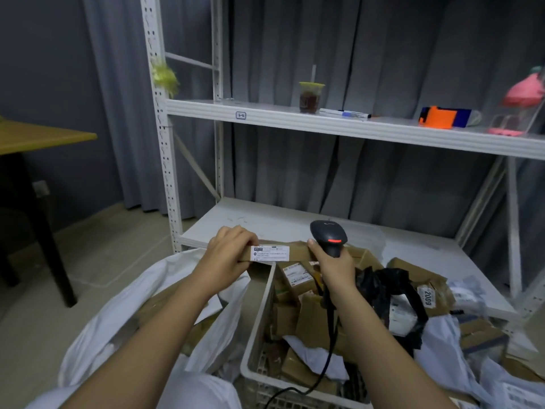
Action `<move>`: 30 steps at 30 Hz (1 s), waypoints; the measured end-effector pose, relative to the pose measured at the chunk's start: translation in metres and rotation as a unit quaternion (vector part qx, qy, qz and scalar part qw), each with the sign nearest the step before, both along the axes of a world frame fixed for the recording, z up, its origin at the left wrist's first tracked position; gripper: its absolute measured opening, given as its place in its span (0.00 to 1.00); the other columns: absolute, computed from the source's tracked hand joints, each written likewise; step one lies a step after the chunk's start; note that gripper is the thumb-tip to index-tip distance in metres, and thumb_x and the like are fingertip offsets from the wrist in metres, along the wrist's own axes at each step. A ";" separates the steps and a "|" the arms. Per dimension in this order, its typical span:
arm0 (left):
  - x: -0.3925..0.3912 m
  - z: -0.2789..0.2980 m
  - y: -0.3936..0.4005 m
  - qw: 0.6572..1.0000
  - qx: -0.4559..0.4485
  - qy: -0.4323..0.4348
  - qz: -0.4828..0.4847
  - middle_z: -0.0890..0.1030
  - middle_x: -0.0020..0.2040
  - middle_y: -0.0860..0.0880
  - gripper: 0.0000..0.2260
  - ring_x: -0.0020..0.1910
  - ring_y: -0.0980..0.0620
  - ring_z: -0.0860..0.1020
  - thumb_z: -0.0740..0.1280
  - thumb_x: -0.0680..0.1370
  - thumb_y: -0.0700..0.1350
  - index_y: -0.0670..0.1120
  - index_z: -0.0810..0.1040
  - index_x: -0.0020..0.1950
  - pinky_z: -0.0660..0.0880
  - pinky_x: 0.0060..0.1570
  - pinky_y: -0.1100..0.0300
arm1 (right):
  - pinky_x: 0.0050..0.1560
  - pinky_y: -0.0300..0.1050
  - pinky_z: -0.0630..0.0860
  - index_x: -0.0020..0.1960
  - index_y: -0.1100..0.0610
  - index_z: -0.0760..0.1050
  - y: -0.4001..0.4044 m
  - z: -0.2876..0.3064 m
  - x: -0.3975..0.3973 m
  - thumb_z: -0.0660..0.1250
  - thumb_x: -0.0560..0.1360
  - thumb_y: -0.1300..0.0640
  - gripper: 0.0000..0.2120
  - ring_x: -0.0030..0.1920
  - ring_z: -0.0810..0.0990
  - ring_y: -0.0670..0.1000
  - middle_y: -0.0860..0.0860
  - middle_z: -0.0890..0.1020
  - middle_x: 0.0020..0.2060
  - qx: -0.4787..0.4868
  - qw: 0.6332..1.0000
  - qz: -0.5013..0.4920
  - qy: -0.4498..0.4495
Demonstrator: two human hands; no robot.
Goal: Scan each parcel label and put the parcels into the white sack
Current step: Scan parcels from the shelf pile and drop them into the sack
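Step in hand: scanning. My left hand (228, 250) grips a flat brown parcel (277, 252), label (269, 252) facing me, above the crate (259, 314). My right hand (333, 265) clasps the barcode scanner (328, 236). Next, I judge: swing parcel left into the white sack (124, 305).

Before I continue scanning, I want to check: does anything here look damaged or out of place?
Yes: a torn black plastic bag lies ragged over the brown parcels at the white crate. A drink cup stands on the shelf.

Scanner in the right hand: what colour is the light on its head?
Red, a short glowing bar on the dark grey scanner, clearest in the head view.
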State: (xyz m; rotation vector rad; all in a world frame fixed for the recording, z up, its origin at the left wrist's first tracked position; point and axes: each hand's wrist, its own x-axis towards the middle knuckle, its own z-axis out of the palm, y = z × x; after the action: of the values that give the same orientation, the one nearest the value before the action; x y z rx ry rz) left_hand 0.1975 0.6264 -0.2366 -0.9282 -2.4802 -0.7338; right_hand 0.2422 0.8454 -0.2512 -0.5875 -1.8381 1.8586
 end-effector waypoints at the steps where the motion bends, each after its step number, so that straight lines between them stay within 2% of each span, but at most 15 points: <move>1: -0.001 -0.002 -0.001 1.000 0.003 0.007 -0.001 0.74 0.54 0.53 0.13 0.54 0.50 0.67 0.68 0.74 0.37 0.49 0.76 0.56 0.66 0.52 0.55 | 0.46 0.48 0.76 0.51 0.54 0.76 -0.001 -0.001 -0.003 0.74 0.72 0.50 0.13 0.43 0.80 0.52 0.51 0.80 0.42 -0.006 1.000 -0.003 -0.005; 3: -0.003 -0.009 -0.003 0.999 0.005 0.030 -0.012 0.75 0.54 0.51 0.14 0.54 0.47 0.68 0.69 0.73 0.36 0.48 0.76 0.56 0.65 0.52 0.55 | 0.46 0.49 0.79 0.53 0.55 0.75 -0.004 -0.004 -0.008 0.75 0.71 0.51 0.15 0.45 0.81 0.53 0.52 0.81 0.44 -0.038 0.999 -0.005 -0.018; 5: -0.004 -0.018 -0.003 1.000 0.012 0.026 -0.009 0.73 0.56 0.51 0.14 0.57 0.47 0.66 0.72 0.72 0.38 0.49 0.75 0.55 0.68 0.56 0.53 | 0.50 0.55 0.82 0.57 0.55 0.74 -0.007 -0.006 -0.013 0.76 0.68 0.53 0.20 0.48 0.82 0.58 0.56 0.82 0.49 -0.081 0.996 -0.005 -0.031; 8: -0.006 -0.025 -0.005 0.986 0.126 -0.096 0.042 0.63 0.63 0.54 0.22 0.63 0.54 0.59 0.77 0.69 0.44 0.54 0.71 0.57 0.62 0.64 0.59 | 0.51 0.61 0.81 0.58 0.57 0.72 -0.011 -0.008 -0.017 0.77 0.67 0.59 0.23 0.49 0.83 0.62 0.57 0.82 0.49 -0.122 0.992 -0.011 -0.018; 10: -0.005 -0.024 -0.009 0.944 0.244 -0.212 0.057 0.59 0.66 0.54 0.29 0.64 0.56 0.61 0.76 0.70 0.47 0.55 0.66 0.66 0.63 0.65 0.61 | 0.52 0.61 0.80 0.59 0.58 0.72 -0.012 -0.010 -0.019 0.77 0.67 0.59 0.24 0.49 0.83 0.63 0.57 0.83 0.48 -0.137 0.990 -0.014 -0.004; 11: -0.005 -0.022 -0.011 0.916 0.290 -0.270 0.060 0.60 0.68 0.54 0.32 0.64 0.55 0.64 0.74 0.72 0.50 0.55 0.62 0.71 0.66 0.65 0.61 | 0.52 0.61 0.80 0.60 0.58 0.72 -0.013 -0.010 -0.019 0.76 0.68 0.60 0.23 0.49 0.83 0.62 0.57 0.83 0.48 -0.137 0.990 -0.014 0.001; 13: -0.007 -0.022 -0.013 0.865 0.345 -0.357 0.074 0.65 0.68 0.54 0.33 0.61 0.53 0.70 0.69 0.77 0.51 0.52 0.55 0.76 0.73 0.56 0.62 | 0.54 0.60 0.80 0.58 0.56 0.73 -0.014 -0.011 -0.020 0.76 0.69 0.61 0.20 0.49 0.83 0.60 0.56 0.82 0.49 -0.129 0.992 -0.012 0.007; 14: -0.011 -0.023 -0.013 0.845 0.361 -0.385 0.087 0.68 0.68 0.52 0.32 0.59 0.52 0.72 0.67 0.78 0.49 0.49 0.54 0.77 0.74 0.54 0.60 | 0.55 0.59 0.79 0.56 0.54 0.73 -0.014 -0.011 -0.020 0.75 0.70 0.61 0.17 0.49 0.83 0.58 0.55 0.82 0.49 -0.119 0.993 -0.006 0.007; 16: -0.019 -0.025 -0.016 0.810 0.393 -0.423 0.098 0.74 0.67 0.45 0.27 0.56 0.48 0.77 0.67 0.78 0.43 0.44 0.60 0.75 0.75 0.58 0.52 | 0.56 0.57 0.78 0.53 0.53 0.74 -0.014 -0.009 -0.020 0.74 0.71 0.60 0.14 0.50 0.82 0.56 0.54 0.82 0.50 -0.090 0.996 0.001 0.007; 18: -0.026 -0.025 -0.018 0.790 0.424 -0.432 0.093 0.77 0.63 0.43 0.22 0.57 0.46 0.79 0.67 0.78 0.39 0.42 0.66 0.70 0.75 0.60 0.49 | 0.58 0.57 0.76 0.58 0.55 0.74 -0.015 -0.008 -0.022 0.73 0.72 0.58 0.17 0.52 0.80 0.56 0.53 0.81 0.51 -0.031 0.999 -0.007 0.007; 20: -0.030 -0.024 -0.019 0.792 0.441 -0.408 0.108 0.77 0.63 0.44 0.21 0.59 0.46 0.78 0.67 0.78 0.37 0.42 0.66 0.69 0.74 0.62 0.49 | 0.57 0.55 0.77 0.60 0.54 0.74 -0.017 -0.010 -0.019 0.72 0.72 0.56 0.18 0.51 0.81 0.54 0.51 0.82 0.49 0.032 0.999 -0.004 0.001; 22: -0.034 -0.024 -0.019 0.804 0.447 -0.374 0.120 0.74 0.65 0.44 0.22 0.61 0.46 0.76 0.67 0.78 0.38 0.42 0.64 0.70 0.73 0.63 0.50 | 0.45 0.45 0.81 0.60 0.55 0.74 -0.021 -0.013 -0.011 0.71 0.74 0.57 0.16 0.41 0.81 0.50 0.52 0.81 0.44 0.047 0.998 0.047 -0.003; 24: -0.036 -0.023 -0.018 0.811 0.454 -0.349 0.120 0.73 0.65 0.45 0.23 0.61 0.48 0.75 0.67 0.78 0.38 0.42 0.62 0.70 0.73 0.61 0.54 | 0.31 0.39 0.76 0.59 0.55 0.72 -0.027 -0.019 -0.001 0.69 0.76 0.57 0.14 0.34 0.78 0.48 0.53 0.80 0.42 0.066 0.991 0.115 -0.026; 27: -0.038 -0.021 -0.018 0.812 0.470 -0.328 0.114 0.71 0.63 0.48 0.24 0.60 0.50 0.74 0.66 0.78 0.37 0.42 0.61 0.72 0.73 0.57 0.58 | 0.36 0.42 0.70 0.54 0.54 0.74 -0.032 -0.028 0.013 0.70 0.75 0.57 0.09 0.35 0.75 0.48 0.50 0.78 0.36 0.128 0.978 0.160 -0.046; 30: -0.040 -0.023 -0.020 0.819 0.465 -0.316 0.115 0.71 0.65 0.47 0.24 0.62 0.47 0.75 0.66 0.78 0.36 0.42 0.61 0.71 0.74 0.56 0.60 | 0.42 0.44 0.74 0.53 0.54 0.74 -0.036 -0.034 0.031 0.73 0.73 0.59 0.11 0.40 0.77 0.48 0.52 0.80 0.41 0.119 0.969 0.210 -0.053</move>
State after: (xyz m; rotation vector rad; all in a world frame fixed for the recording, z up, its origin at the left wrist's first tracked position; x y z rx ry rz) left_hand 0.1574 0.6068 -0.2600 0.0127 -2.1220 -2.1376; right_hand 0.2728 0.8097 -0.2851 -0.2271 -2.3594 1.8396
